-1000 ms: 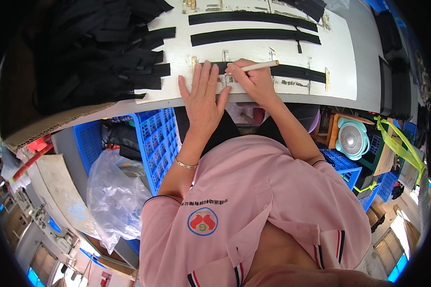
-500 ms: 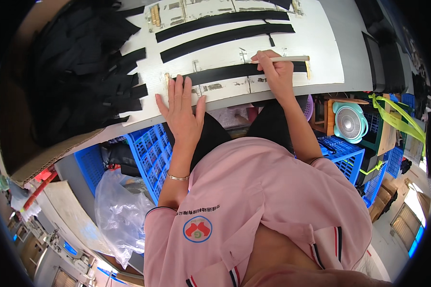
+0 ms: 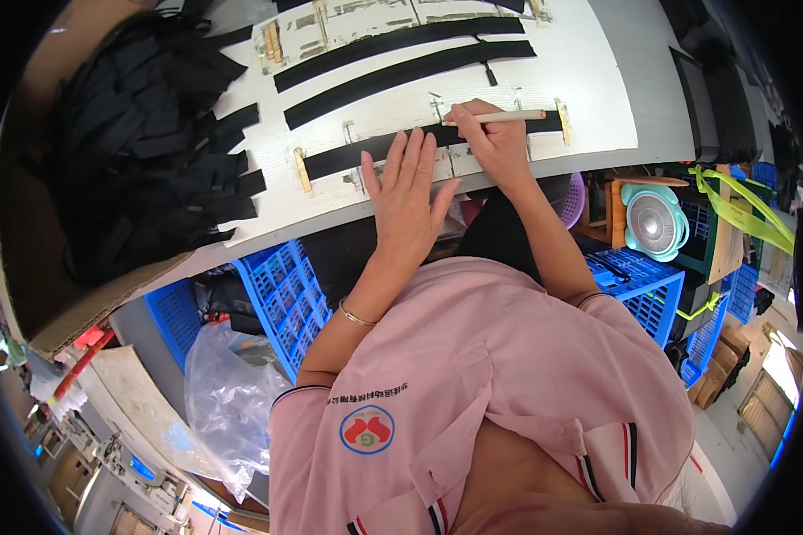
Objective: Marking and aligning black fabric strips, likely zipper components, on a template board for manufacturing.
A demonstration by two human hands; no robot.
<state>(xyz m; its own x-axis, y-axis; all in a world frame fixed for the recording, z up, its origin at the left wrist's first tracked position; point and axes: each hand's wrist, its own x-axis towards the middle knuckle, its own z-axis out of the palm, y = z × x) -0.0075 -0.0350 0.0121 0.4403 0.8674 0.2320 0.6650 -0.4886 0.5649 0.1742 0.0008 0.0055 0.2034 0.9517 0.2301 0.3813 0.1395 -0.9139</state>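
White and scuffed, the table point(image 3: 589, 80) fills the upper half of the view, with clutter packed on the floor below its near edge. At the far left a big heap of black strips point(image 3: 143, 143) sits on a sheet of cardboard point(image 3: 71, 312) and spills onto the table. Under it lies a clear plastic bag point(image 3: 232, 401), and beside that stands a blue crate point(image 3: 285, 294); what the crate holds is hidden in shadow.

On the table three long black strips lie side by side, slanting up to the right. The far strip point(image 3: 393, 40) and the middle strip point(image 3: 401, 76) lie untouched, well clear of both hands. The near strip point(image 3: 348, 156) runs under small tan tabs point(image 3: 302, 169) along its length.

The left hand point(image 3: 406, 192) lies flat with fingers spread, pressing on the near strip and the table edge; its grip is fully open and holds nothing. Just to its right, the right hand point(image 3: 491, 138) rests on the same strip, its grip closed around a white pencil point(image 3: 504, 116) that lies nearly level, pointing right.

Further right, below the table, a pale green fan point(image 3: 656, 223) stands among more blue crates point(image 3: 642, 285), with a yellow-green strap point(image 3: 740, 209) draped beyond it.
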